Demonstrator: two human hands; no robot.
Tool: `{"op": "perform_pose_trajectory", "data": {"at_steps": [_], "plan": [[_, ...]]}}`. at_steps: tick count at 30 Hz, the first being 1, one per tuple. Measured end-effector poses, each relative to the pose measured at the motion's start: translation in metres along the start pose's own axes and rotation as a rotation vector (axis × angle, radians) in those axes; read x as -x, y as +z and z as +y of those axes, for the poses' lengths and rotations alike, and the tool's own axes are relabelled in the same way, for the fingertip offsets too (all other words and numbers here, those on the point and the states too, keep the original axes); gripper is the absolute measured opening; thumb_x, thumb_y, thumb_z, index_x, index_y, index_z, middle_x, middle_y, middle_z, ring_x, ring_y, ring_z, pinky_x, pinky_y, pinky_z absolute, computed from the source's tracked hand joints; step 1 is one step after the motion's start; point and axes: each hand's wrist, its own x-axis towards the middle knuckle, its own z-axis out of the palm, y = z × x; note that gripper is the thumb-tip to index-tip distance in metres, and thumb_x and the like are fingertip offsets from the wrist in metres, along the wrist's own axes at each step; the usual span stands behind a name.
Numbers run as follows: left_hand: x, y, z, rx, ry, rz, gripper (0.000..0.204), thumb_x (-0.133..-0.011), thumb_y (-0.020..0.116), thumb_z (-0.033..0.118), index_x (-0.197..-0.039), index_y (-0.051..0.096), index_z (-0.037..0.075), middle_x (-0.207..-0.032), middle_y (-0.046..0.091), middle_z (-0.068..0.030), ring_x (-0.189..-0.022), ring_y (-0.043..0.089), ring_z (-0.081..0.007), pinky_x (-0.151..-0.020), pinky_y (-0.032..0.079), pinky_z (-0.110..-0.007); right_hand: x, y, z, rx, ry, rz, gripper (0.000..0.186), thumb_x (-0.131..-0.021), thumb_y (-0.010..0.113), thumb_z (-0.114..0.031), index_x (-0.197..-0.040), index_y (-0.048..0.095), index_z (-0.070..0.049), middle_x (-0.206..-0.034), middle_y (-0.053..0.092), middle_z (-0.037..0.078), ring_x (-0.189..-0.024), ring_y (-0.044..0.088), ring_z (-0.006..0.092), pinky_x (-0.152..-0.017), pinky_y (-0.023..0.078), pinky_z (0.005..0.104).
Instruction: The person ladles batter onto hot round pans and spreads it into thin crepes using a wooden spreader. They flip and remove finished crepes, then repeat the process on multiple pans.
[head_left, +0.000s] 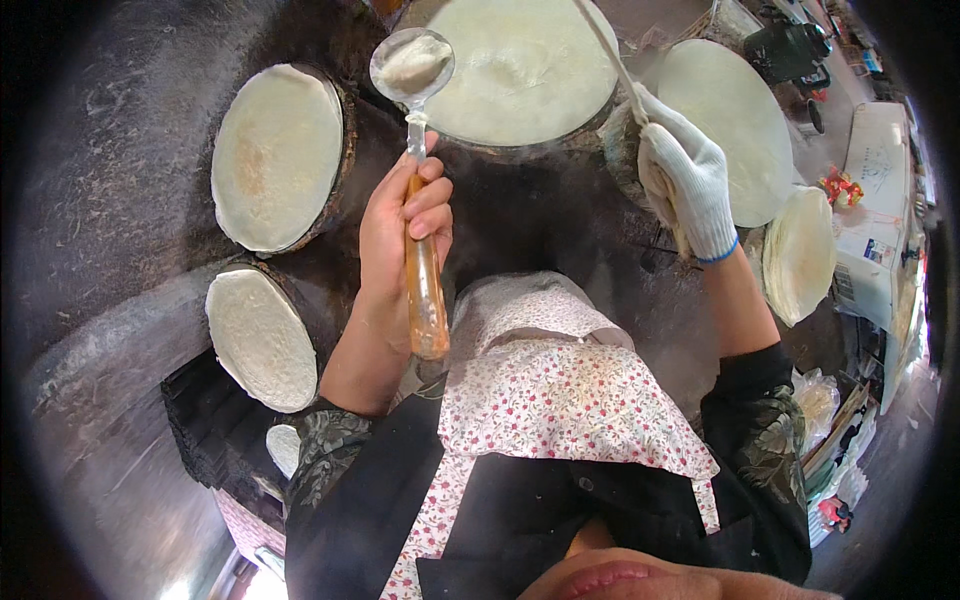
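My left hand (400, 225) grips the wooden handle of a metal ladle (412, 66). Its bowl holds pale batter and hovers at the left rim of the big batter pot (520, 70). My right hand (685, 175), in a white knit glove, holds a thin pale stick (605, 45) that slants up over the pot. The gloved hand sits between the pot and a round white sheet (730, 115) on the right. A floral apron (550, 400) covers my front below both hands.
Two round griddles with thin white sheets lie at left, one upper (278, 155) and one lower (262, 338). A stack of finished round sheets (800, 255) sits at right. Beyond it are a white box (880, 215) and bags (830, 470). The dark stove top (120, 180) spreads left.
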Motion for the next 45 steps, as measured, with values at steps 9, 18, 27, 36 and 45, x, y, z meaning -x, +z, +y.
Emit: {"op": "perform_pose_trajectory", "data": {"at_steps": [9, 18, 27, 36, 45], "plan": [[0.036, -0.034, 0.012, -0.070, 0.008, 0.005, 0.036, -0.117, 0.042, 0.018, -0.148, 0.051, 0.003, -0.093, 0.046, 0.0029, -0.052, 0.035, -0.0021, -0.039, 0.038, -0.015, 0.018, 0.058, 0.150, 0.452, 0.060, -0.123, 0.042, -0.098, 0.076, -0.017, -0.138, 0.070, -0.004, -0.136, 0.074, 0.012, -0.126, 0.069, 0.0184, -0.110, 0.050, 0.0327], [0.108, -0.068, -0.013, 0.039, 0.134, 0.112, 0.040, -0.117, 0.042, 0.015, -0.153, 0.046, -0.001, -0.094, 0.046, 0.0008, -0.057, 0.035, -0.0017, -0.042, 0.039, -0.015, 0.009, 0.007, 0.168, 0.794, -0.319, 0.052, 0.043, -0.101, 0.071, -0.025, -0.143, 0.068, -0.017, -0.121, 0.075, 0.021, -0.107, 0.077, 0.0312, -0.091, 0.060, 0.0358], [0.172, -0.072, -0.048, 0.203, 0.253, 0.260, 0.044, -0.116, 0.041, 0.011, -0.159, 0.038, -0.002, -0.094, 0.043, 0.0005, -0.059, 0.035, -0.0003, -0.042, 0.037, -0.015, -0.083, 0.014, 0.163, 0.710, -0.208, -0.095, 0.050, -0.102, 0.069, -0.035, -0.148, 0.063, -0.018, -0.141, 0.068, 0.017, -0.129, 0.067, 0.0330, -0.106, 0.051, 0.0372], [0.223, -0.128, -0.040, 0.176, 0.282, 0.197, 0.043, -0.116, 0.048, 0.020, -0.154, 0.044, 0.002, -0.094, 0.044, 0.0021, -0.061, 0.034, -0.0004, -0.046, 0.034, -0.016, -0.018, 0.041, 0.173, 0.821, -0.309, -0.088, 0.051, -0.103, 0.064, -0.022, -0.152, 0.058, -0.009, -0.146, 0.067, 0.015, -0.130, 0.068, 0.0255, -0.107, 0.050, 0.0350], [0.280, -0.185, -0.028, 0.283, 0.429, 0.246, 0.044, -0.116, 0.047, 0.021, -0.155, 0.042, 0.002, -0.095, 0.044, 0.0006, -0.063, 0.035, -0.0014, -0.045, 0.034, -0.016, 0.022, 0.153, 0.157, 0.767, -0.376, -0.508, 0.075, -0.094, 0.067, -0.012, -0.164, 0.040, -0.012, -0.159, 0.055, 0.018, -0.140, 0.061, 0.0285, -0.112, 0.047, 0.0345]]}}
